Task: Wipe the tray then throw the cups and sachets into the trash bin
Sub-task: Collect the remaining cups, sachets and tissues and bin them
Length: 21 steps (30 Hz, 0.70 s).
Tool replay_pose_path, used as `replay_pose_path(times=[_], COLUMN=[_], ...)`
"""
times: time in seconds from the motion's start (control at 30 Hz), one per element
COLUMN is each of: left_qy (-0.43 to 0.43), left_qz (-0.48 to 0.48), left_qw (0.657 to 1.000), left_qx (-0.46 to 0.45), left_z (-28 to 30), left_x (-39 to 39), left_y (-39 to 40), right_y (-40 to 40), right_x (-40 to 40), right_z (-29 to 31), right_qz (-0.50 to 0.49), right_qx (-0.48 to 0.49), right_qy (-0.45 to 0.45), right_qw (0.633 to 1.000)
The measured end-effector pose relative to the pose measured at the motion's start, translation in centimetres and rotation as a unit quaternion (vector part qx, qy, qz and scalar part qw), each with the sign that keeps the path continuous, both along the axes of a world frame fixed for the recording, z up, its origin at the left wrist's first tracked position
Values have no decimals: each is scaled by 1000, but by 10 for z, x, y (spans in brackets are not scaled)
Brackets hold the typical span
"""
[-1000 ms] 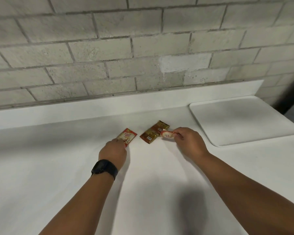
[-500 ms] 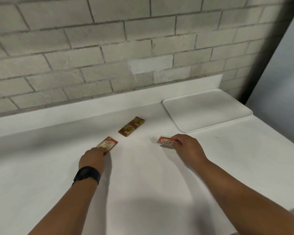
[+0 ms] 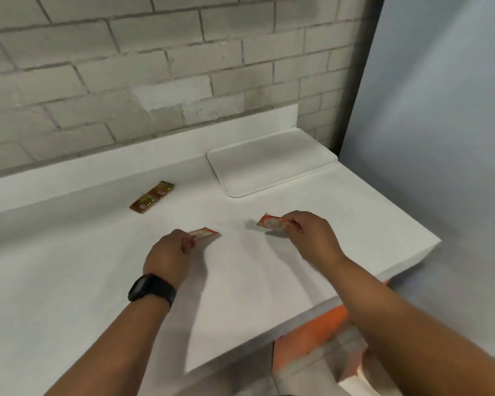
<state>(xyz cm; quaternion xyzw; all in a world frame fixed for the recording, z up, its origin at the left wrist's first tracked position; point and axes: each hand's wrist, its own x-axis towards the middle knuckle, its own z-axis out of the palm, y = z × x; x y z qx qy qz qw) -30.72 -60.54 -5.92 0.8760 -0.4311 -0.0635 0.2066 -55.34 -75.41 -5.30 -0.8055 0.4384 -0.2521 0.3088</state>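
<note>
My left hand (image 3: 169, 257), with a black watch on its wrist, pinches a red and white sachet (image 3: 205, 233) just above the white counter (image 3: 69, 267). A second red and white sachet (image 3: 270, 223) is pinched in my right hand (image 3: 312, 238), lifted slightly off the counter. Further back on the left lies a pair of joined brown sachets (image 3: 152, 196), flat on the counter and untouched. The white tray (image 3: 269, 164) rests at the counter's far right corner against the wall. No cups and no trash bin are in view.
A grey brick wall (image 3: 155, 67) runs behind the counter, and a pale blue panel (image 3: 440, 110) stands to the right. The counter ends at its right edge (image 3: 412, 261). Below the front edge an orange surface (image 3: 312, 335) shows.
Both hands have drawn their sachets back toward me and lifted them, away from the brown pair. The view has swung right, showing the counter's right end.
</note>
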Motion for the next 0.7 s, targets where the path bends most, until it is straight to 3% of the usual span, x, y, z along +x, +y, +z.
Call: replay_pose_path(times=[0.23,0.4,0.7], left_qy=[79,103,94], left_qz=[-127,-225,-399], left_qw=[984,961,909], left_qx=[-93,-124,-78], left_z=[10,9,-49], left_x=[-146,-251,-396], left_y=[-53,-82,-126], right_y=[-6,-7,10], right_x=[-124,-232,-382], right_z=[-1,-15,-103], right_qz=[-87,-203,-342], right_qx=[-9,9,97], right_qy=[-44,-58,37], right_qw=[995,977,934])
